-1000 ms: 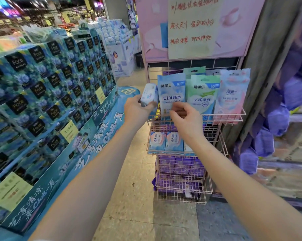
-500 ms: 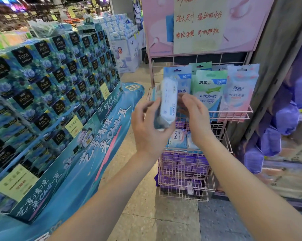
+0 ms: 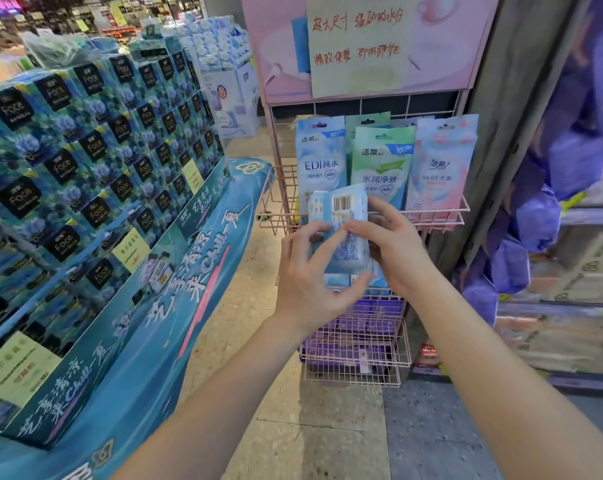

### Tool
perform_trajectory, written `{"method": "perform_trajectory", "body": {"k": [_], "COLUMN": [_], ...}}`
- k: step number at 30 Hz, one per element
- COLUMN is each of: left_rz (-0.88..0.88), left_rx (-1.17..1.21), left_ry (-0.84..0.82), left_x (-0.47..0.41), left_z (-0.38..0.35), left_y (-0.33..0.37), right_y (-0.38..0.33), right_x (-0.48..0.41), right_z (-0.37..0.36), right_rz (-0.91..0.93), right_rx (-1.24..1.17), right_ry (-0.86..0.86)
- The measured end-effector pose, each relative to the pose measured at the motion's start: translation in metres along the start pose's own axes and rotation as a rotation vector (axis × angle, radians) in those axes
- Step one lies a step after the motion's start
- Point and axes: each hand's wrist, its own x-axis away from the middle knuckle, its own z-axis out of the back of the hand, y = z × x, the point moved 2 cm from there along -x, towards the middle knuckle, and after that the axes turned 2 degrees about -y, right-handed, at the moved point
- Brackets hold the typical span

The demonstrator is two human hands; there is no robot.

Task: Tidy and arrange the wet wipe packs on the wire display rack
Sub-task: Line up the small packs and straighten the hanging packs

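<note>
A small blue-and-white wet wipe pack (image 3: 340,220) is held in front of the pink wire rack (image 3: 431,216), its barcode side facing me. My left hand (image 3: 310,285) grips its lower left edge and my right hand (image 3: 393,244) grips its right side. Behind it, three tall packs stand in the top basket: a blue one (image 3: 319,157), a green one (image 3: 383,164) and a pink one (image 3: 444,161). Small packs (image 3: 336,279) lie in the middle basket, mostly hidden by my hands. Purple packs (image 3: 355,348) fill the lower baskets.
A tall stack of dark blue tissue boxes (image 3: 85,161) on a blue display base (image 3: 175,306) stands close on the left. A pink sign with handwritten notes (image 3: 359,43) tops the rack. A grey pillar (image 3: 522,98) and purple bagged goods (image 3: 542,220) are on the right.
The small pack came away from the top basket's left side to in front of the rack. It has turned from edge-on to barcode side facing me, and both hands now hold it.
</note>
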Motion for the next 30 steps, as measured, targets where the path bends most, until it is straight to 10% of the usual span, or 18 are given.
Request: {"method": "perform_trajectory", "body": {"k": [6, 11, 23, 30], "left_rz": [0.67, 0.899, 1.035, 0.961], "left_rx": [0.364, 0.583, 1.155, 1.074], "left_ry": [0.018, -0.223, -0.316, -0.441], "left_x": [-0.008, -0.003, 0.029, 0.033], "left_z": [-0.003, -0.011, -0.025, -0.04], "left_y": [0.004, -0.003, -0.004, 0.002], "right_y": [0.012, 0.02, 0.059, 0.082], "right_x": [0.004, 0.006, 0.018, 0.031], "right_z": [0.012, 0.024, 0.051, 0.061], "right_rz": [-0.045, -0.096, -0.225, -0.268], "right_rx": [-0.015, -0.086, -0.14, -0.141], "right_ry": [-0.019, -0.057, -0.093, 0.046]}}
